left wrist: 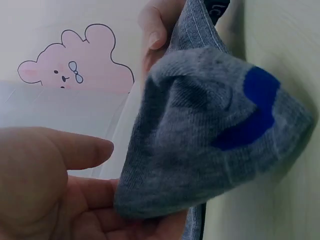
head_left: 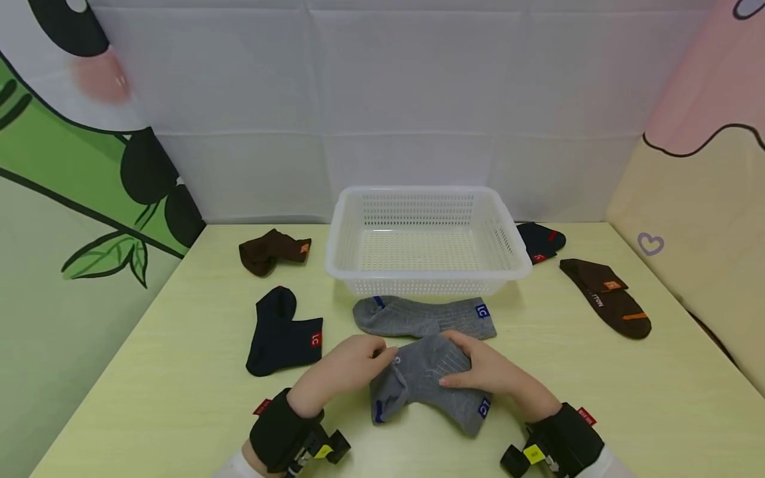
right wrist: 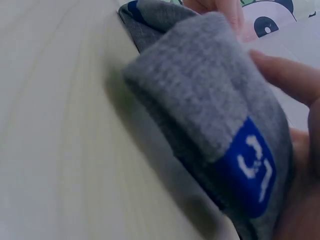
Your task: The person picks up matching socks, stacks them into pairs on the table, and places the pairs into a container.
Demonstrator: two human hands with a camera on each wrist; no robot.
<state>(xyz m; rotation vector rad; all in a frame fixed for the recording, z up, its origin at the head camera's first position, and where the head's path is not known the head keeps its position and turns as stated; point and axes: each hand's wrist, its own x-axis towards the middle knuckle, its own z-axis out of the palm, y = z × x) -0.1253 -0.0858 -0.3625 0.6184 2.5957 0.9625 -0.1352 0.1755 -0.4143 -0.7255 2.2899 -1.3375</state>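
Both hands pinch one grey sock [head_left: 427,388] at the near edge of the table [head_left: 597,398]: the left hand [head_left: 340,372] grips its toe side, the right hand [head_left: 493,372] its ribbed part. The fingertips under the fabric are hidden. The sock's long axis runs left to right, with the cuff toward the right. A second grey sock [head_left: 424,317] lies just behind it, in front of the white basket [head_left: 427,239].

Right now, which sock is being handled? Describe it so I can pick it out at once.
Start at the white basket in the table's middle; a flat grey sock lies just in front. Nearer still, the left hand and right hand hold the bunched grey sock, the only sock not lying flat and untouched.
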